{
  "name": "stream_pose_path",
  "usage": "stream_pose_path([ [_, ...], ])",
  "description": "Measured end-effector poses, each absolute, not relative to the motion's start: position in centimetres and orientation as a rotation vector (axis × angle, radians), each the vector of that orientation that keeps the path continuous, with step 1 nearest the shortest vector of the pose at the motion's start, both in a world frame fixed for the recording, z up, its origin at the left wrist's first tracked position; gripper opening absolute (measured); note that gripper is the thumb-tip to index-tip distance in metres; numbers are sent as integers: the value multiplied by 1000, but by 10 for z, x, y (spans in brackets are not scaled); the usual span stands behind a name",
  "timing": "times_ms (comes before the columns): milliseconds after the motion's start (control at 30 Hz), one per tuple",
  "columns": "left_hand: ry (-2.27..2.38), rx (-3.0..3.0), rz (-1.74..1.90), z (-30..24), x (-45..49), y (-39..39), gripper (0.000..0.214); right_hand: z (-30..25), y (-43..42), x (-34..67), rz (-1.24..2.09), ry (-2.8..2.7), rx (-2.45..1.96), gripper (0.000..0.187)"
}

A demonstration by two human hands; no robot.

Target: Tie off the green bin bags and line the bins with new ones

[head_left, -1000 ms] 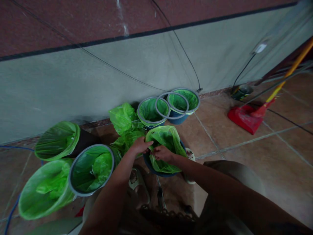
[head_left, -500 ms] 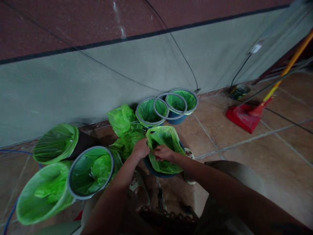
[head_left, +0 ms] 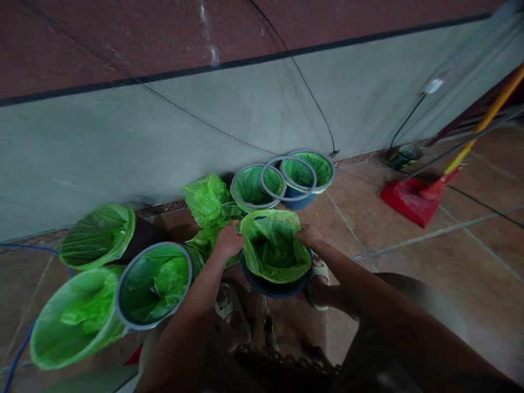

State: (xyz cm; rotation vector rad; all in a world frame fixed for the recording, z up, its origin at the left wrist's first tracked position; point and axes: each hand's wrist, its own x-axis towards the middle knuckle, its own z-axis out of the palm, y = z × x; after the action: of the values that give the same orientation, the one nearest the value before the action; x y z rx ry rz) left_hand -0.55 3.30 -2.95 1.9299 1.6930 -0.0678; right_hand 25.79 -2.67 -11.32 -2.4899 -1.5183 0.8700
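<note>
A green plastic trash bag (head_left: pixel 273 270) hangs spread inside a dark blue bin (head_left: pixel 268 288) between my feet. On its left edge my left hand (head_left: pixel 230 240) is closed, pinching the bag. At the right edge my right hand (head_left: pixel 310 237) grips the bag too, its fingertips partly hidden. The mouth of the bag is held wide, its upper rim raised above the bin, and the bin's front rim shows uncovered. Just behind stands a lined bin (head_left: pixel 245 206) with a grey rim ring, and a loose grey ring (head_left: pixel 268 196) leans across it and its neighbour.
Crumpled green bags (head_left: pixel 207 199) lie left of my left hand. Several lined bins, one with a grey ring (head_left: pixel 190 273), stand at the left. A red dustpan (head_left: pixel 409 202) with a yellow handle and a can (head_left: pixel 405 158) are at the right. Cables run along the wall (head_left: pixel 164 142).
My right hand has moved from inside the bag to its right edge. The bag's mouth is now stretched wider and rounder between both hands.
</note>
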Motion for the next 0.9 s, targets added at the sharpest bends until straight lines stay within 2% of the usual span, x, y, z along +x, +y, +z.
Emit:
stream_pose_path([
  [333,1600,1718,255,-43,-9,35,37,-74,-10,263,780,-1591,-2609,36],
  [467,1591,1743,276,-44,-7,34,36,-68,-15,271,956,-1460,-2592,45],
  [600,1580,1784,314,-41,-8,34,32,-63,-24,270,1096,-1455,-2461,33],
  [667,1562,1797,429,-40,-8,36,31,-54,-26,270,1006,-1556,-2362,31],
  [767,1395,1715,740,-30,-7,38,30,-30,-24,270,868,-1485,-2102,38],
  [900,976,1568,1084,7,0,35,25,19,-21,259,959,-1208,-1445,46],
])
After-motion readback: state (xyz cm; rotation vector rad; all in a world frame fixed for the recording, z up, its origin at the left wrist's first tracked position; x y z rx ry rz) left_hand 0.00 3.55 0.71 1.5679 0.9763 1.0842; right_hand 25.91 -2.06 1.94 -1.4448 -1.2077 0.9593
